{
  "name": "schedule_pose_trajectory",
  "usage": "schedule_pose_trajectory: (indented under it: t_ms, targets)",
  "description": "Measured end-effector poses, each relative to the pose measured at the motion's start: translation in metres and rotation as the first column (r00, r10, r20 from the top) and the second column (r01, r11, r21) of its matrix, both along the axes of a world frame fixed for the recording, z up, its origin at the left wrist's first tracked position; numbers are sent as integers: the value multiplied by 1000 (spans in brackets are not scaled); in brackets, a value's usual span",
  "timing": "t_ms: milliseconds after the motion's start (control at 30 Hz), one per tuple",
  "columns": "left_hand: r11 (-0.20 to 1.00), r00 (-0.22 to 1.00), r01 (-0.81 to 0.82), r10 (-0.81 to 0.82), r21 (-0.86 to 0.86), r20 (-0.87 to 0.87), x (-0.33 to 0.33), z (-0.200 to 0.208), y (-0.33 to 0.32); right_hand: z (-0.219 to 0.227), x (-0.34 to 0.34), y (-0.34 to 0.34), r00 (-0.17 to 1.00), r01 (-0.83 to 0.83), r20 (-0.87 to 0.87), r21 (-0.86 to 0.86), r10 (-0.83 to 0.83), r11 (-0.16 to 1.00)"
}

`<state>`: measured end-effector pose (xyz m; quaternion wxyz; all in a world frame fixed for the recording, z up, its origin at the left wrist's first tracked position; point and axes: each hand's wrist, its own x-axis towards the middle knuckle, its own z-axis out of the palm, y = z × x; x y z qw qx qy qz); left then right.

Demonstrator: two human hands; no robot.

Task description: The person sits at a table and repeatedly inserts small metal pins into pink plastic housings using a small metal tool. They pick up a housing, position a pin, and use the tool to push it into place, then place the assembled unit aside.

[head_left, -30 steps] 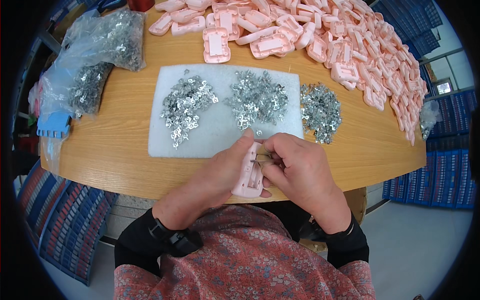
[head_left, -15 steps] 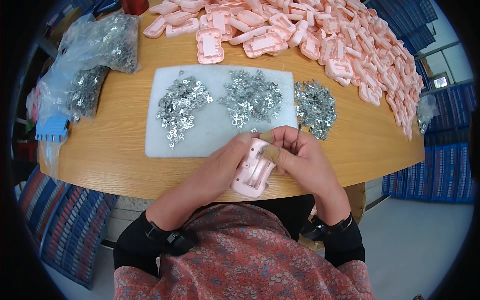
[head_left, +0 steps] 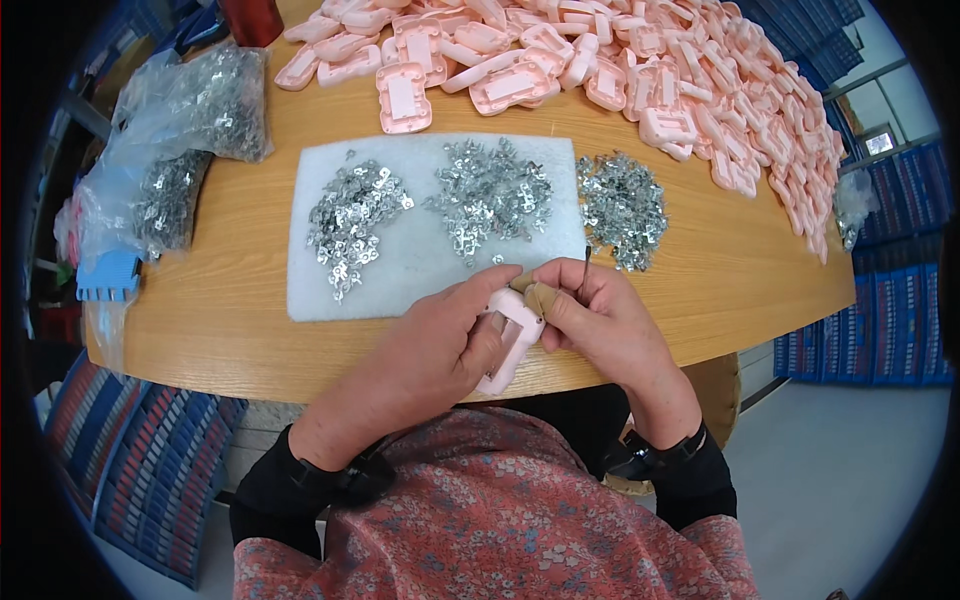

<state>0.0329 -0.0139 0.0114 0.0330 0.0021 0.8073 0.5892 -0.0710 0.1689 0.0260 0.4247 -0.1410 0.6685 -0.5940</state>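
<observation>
Since the last frame, our left hand (head_left: 430,330) is shifting its thumb across the slot (head_left: 511,343) of the shell (head_left: 528,333), which is sitting in both hands just off the near edge of the mat (head_left: 418,275). Left is grasping the shell; our right hand (head_left: 610,320) is pinching at its top corner, tan covers (head_left: 543,302) showing. We aren't managing to tell whether a metal bit is between those fingers. Right is also gripping a thin dark tool (head_left: 587,264), standing by the mat's right edge. Two heaps (head_left: 492,195) are lying on the mat, a third heap (head_left: 622,210) just right. Bags (head_left: 232,110) are slumping left of it; pink shells (head_left: 665,90) are piling beyond and right.
</observation>
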Motion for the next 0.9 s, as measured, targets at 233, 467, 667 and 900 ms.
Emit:
schedule_pose_trajectory:
  t_ms: [233, 467, 667, 900]
  targets:
    - [597, 964, -150, -89, 788, 251, -2, -11, -11, 5, 4, -4, 992, 117, -24, -126, -121, 985]
    - [282, 882, -323, -257, 903, 396, 0, -5, -11, -4, 6, -9, 972, -10, -232, -153, -26, 988]
    - [219, 876, -311, -311, 925, 368, 2, -13, -10, -7, 3, -6, 965, -81, -258, -91, 55, 993]
    - [253, 885, -311, -273, 916, 377, -1, -6, -7, -5, 8, -3, 909, 15, -408, -160, -80, 987]
